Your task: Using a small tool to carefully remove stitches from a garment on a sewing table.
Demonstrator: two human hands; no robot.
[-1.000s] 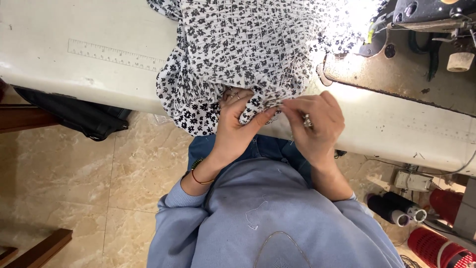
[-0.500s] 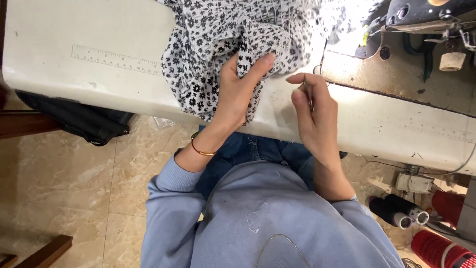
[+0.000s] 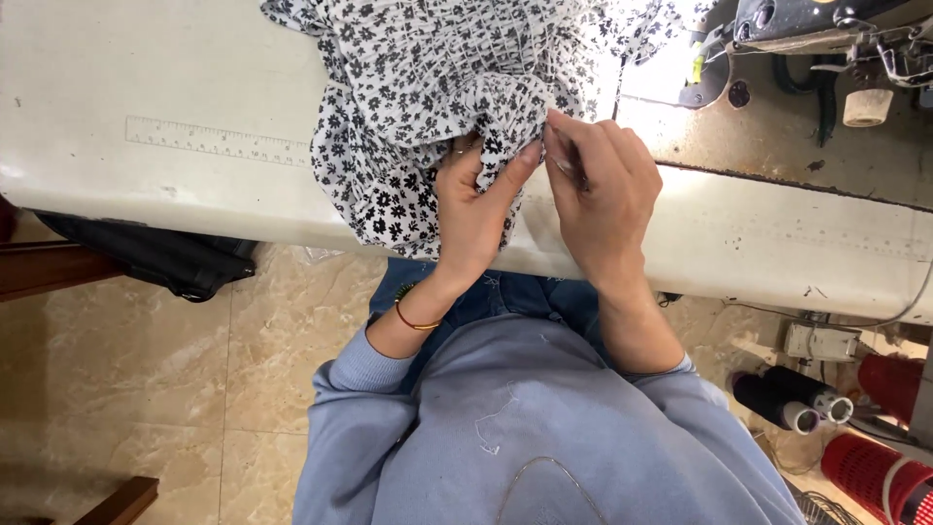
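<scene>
A white fabric with a black flower print (image 3: 428, 87) lies bunched on the white sewing table (image 3: 146, 185) and hangs over its front edge. My left hand (image 3: 476, 209) grips a gathered fold of this fabric from below, thumb on top. My right hand (image 3: 603, 190) pinches the same fold just to the right and holds a small thin metal tool between its fingers. Both hands touch at the fold. A gold bangle sits on my left wrist.
A sewing machine head (image 3: 826, 39) stands at the back right over a metal plate. A ruler (image 3: 214, 141) is fixed to the table top at left. Thread cones (image 3: 787, 403) and red spools lie on the floor at right. A dark bag (image 3: 165, 262) hangs under the table.
My right hand has moved left and closed onto the fold beside my left hand. The fabric has been drawn further onto the table.
</scene>
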